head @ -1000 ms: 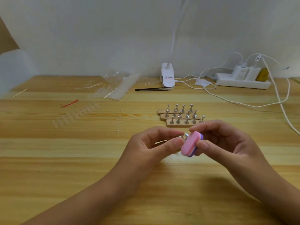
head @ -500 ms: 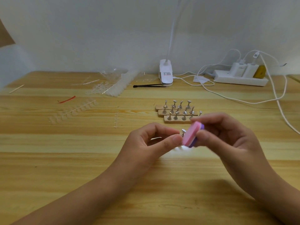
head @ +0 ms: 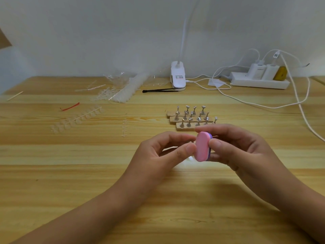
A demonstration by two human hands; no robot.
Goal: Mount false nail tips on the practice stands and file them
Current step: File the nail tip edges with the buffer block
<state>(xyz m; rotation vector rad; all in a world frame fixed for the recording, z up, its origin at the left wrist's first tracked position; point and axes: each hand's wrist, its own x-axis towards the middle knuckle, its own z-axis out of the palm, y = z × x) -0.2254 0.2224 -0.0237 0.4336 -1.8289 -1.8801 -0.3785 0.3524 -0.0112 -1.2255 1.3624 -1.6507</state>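
Note:
My right hand [head: 241, 148] pinches a pink and purple buffer block [head: 202, 146] between thumb and fingers, its pink face towards me. My left hand [head: 163, 155] pinches a small metal practice stand [head: 190, 142] that is almost hidden behind the fingertips and the block; the block lies against it. Behind the hands stand three wooden bars [head: 182, 128] with several silver practice stands [head: 189, 112]. Clear nail tips on a strip [head: 77, 119] lie at the left.
A pile of clear nail-tip strips and plastic bags [head: 123, 90] lies at the back. Black tweezers [head: 160, 90], a white clip lamp [head: 178, 78], a power strip [head: 260, 81] with white cables [head: 302, 106], a red strip [head: 70, 107] and a wooden stick [head: 15, 95] are on the wooden table [head: 70, 173].
The buffer block has shifted in short strokes against the stand in my left hand, its pink face turning more towards me. Both hands stay in about the same place.

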